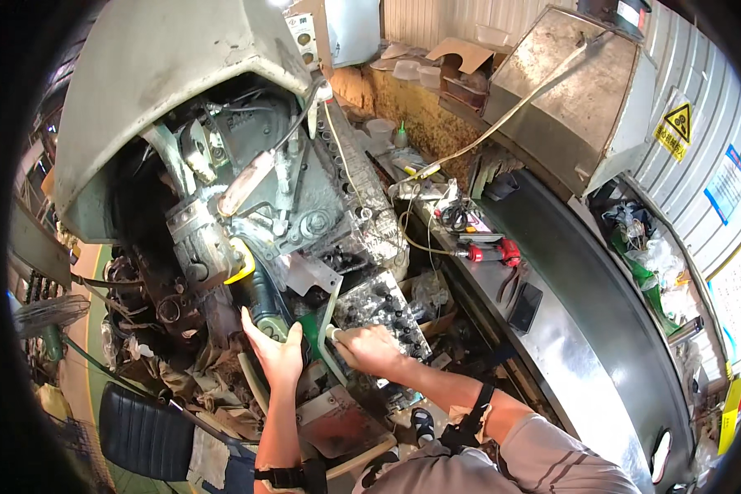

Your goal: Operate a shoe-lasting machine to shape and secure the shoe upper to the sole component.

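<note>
My left hand cups the rounded lower end of a dark cylindrical thing, thumb on one side and fingers on the other. A curved yellow piece sits at its upper end; I cannot make out its exact kind. My right hand is closed around a pale green lever, beside the left hand. Both hands work at a large, greasy machine with an open grey hood. A bent metal plate lies just above the hands.
To the right runs a metal-edged bench with a dark belt-like surface. On it lie a red power tool, pliers and a phone. A black seat stands lower left, a fan far left.
</note>
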Tool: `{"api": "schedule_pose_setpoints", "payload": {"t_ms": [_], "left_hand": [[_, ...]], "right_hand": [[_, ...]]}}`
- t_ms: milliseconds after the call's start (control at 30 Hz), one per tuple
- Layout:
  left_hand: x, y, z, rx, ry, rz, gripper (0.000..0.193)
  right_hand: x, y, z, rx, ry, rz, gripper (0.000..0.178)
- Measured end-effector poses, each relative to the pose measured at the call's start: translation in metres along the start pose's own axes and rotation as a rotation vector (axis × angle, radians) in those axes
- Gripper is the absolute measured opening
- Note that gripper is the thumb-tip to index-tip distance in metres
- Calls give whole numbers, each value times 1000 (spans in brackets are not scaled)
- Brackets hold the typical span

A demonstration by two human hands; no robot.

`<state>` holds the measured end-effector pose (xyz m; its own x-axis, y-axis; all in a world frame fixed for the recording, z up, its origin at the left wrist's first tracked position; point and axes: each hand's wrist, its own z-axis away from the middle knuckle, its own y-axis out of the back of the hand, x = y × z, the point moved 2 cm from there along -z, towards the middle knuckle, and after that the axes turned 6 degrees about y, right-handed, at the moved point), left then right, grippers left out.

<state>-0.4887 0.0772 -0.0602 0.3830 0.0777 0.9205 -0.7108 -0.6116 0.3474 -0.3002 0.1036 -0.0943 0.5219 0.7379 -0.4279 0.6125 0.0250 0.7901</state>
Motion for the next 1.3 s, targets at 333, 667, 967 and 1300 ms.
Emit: {"api": "schedule_pose_setpoints", "payload": {"t_ms": [333,667,967,1300], "left_hand": [[-2,1,3,-2,-41,22,100],[-2,4,1,48,-121,-98,100],[66,-8,167,-867,68,78,39],[21,-47,241,-1452,1094,604,87]], "right_hand": [[-2,1,3,80,79,27,14],[9,-9,-3,78,29,1,14],[12,-9,-2,-17,-41,6,18],[9,-6,-3,-157,-126,-22,23]]}}
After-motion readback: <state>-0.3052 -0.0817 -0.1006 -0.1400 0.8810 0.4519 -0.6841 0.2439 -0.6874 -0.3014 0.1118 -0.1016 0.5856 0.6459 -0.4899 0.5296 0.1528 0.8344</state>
